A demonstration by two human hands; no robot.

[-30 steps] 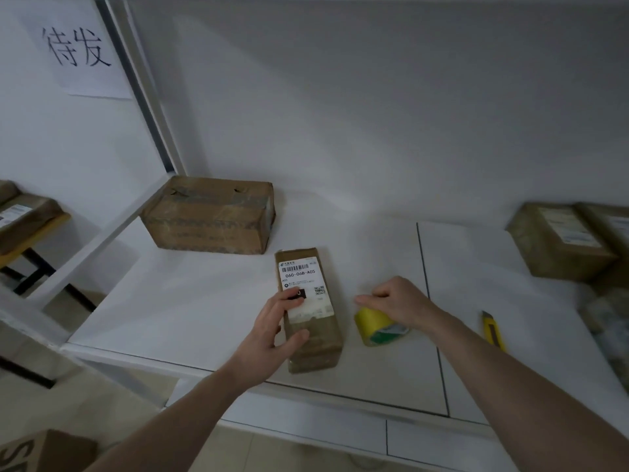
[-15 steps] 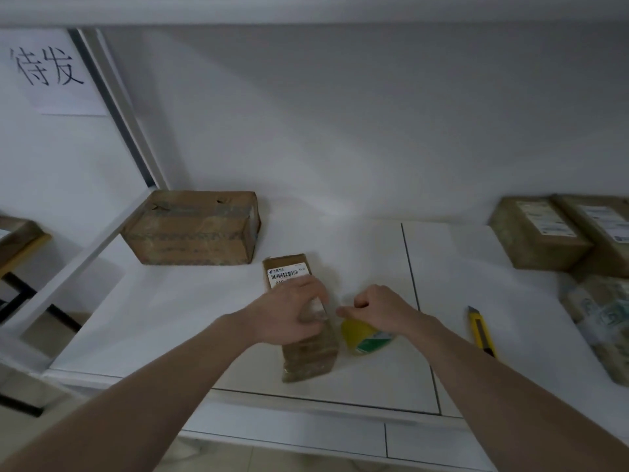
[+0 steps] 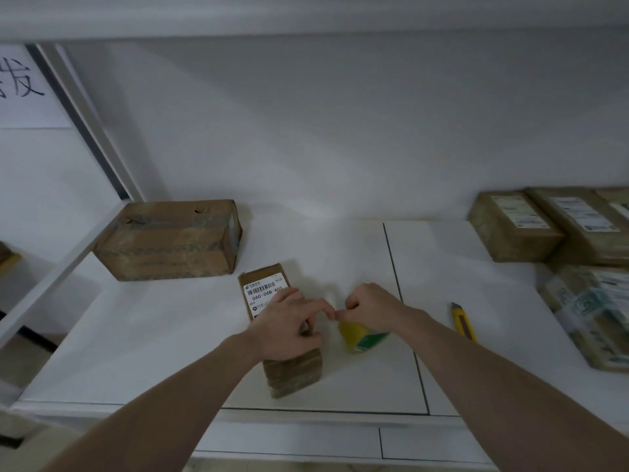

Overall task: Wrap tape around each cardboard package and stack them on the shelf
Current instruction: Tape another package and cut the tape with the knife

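Left hand grips the labelled cardboard package; right hand, fingers curled, holds the yellow tape roll just beside it.

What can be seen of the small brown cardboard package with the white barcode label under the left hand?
The small brown cardboard package is a narrow, flat box, glossy as if already wrapped in clear tape. It lies flat near the front edge of the white shelf surface, its long side running away from the person. A white label with a barcode and the code 060-06B-A05 is on its top, at the far end. The left hand rests on its middle with curled fingers. Just beside it on the right is the yellow tape roll.
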